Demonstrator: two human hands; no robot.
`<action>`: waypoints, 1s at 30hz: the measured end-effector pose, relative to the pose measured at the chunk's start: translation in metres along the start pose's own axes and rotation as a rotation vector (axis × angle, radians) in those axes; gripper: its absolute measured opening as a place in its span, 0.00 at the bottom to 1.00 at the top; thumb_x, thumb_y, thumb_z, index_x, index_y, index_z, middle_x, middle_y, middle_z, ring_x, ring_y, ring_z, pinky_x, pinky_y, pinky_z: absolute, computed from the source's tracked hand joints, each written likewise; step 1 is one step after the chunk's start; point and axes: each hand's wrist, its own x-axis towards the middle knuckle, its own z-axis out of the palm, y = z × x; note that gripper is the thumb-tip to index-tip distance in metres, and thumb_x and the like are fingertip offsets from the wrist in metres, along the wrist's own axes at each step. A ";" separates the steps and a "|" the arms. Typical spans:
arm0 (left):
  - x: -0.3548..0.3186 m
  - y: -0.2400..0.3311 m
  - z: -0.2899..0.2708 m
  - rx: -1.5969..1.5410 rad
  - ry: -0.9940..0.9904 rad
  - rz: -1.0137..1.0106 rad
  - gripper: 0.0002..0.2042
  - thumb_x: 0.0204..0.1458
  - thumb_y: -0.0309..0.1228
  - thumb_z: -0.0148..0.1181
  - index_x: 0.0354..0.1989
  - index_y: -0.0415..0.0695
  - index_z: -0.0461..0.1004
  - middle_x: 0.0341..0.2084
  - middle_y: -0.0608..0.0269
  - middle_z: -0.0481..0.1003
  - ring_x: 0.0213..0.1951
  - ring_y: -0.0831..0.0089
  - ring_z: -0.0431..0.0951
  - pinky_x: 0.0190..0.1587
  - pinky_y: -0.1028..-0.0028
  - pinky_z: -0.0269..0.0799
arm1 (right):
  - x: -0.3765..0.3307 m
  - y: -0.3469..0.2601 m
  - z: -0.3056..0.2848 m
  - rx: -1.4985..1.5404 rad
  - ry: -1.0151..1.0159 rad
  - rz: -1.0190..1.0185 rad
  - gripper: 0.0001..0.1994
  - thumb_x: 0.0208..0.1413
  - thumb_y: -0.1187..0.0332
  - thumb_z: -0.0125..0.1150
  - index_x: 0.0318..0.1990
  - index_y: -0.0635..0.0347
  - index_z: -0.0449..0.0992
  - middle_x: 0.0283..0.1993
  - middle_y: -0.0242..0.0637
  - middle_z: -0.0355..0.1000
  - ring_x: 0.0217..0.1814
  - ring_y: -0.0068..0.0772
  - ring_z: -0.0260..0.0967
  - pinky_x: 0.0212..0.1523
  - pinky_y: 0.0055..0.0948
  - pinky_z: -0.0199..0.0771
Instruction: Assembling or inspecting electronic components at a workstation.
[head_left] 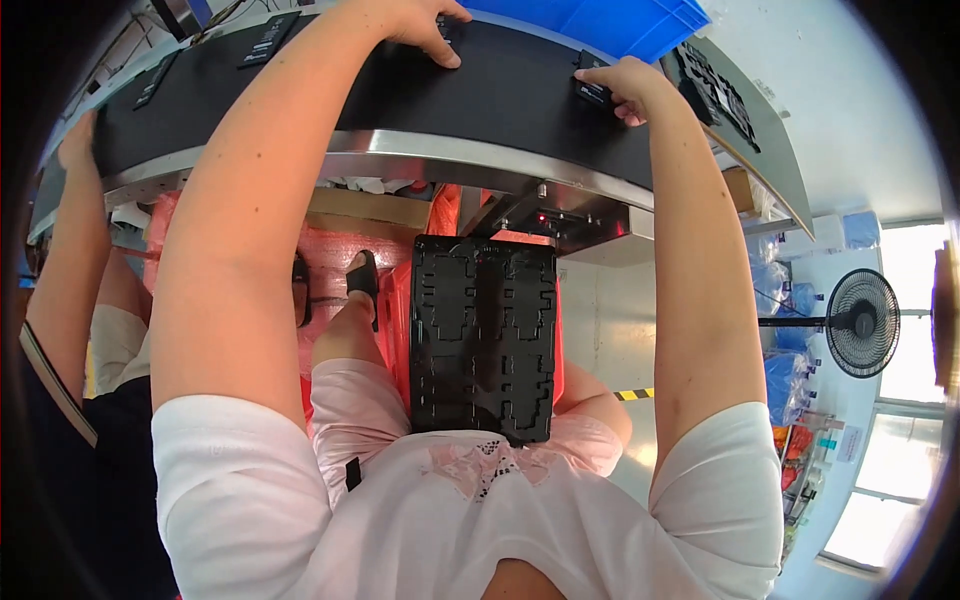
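My left hand (425, 25) reaches out over the black conveyor belt (300, 95), fingers curled on a small black part that is mostly hidden under them. Over at the belt's right side, my right hand (630, 85) grips a small black rectangular part (590, 90). A black moulded tray (483, 335) with several empty pockets lies on my lap below the belt's steel edge (470, 160). More flat black parts (268, 40) ride on the belt further left.
Another person sits at my left, with a hand (78, 140) on the belt. A blue crate (620, 22) stands behind the belt. A stack of black trays (715, 85) lies at the right. A standing fan (860, 322) is on the floor at right.
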 end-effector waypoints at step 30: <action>-0.165 0.106 0.324 0.048 0.205 0.168 0.33 0.46 0.41 0.63 0.60 0.39 0.62 0.64 0.48 0.53 0.67 0.52 0.48 0.65 0.45 0.43 | -0.256 0.149 0.248 -0.399 0.062 -0.795 0.30 0.53 0.57 0.59 0.61 0.62 0.61 0.67 0.42 0.53 0.68 0.43 0.52 0.61 0.52 0.57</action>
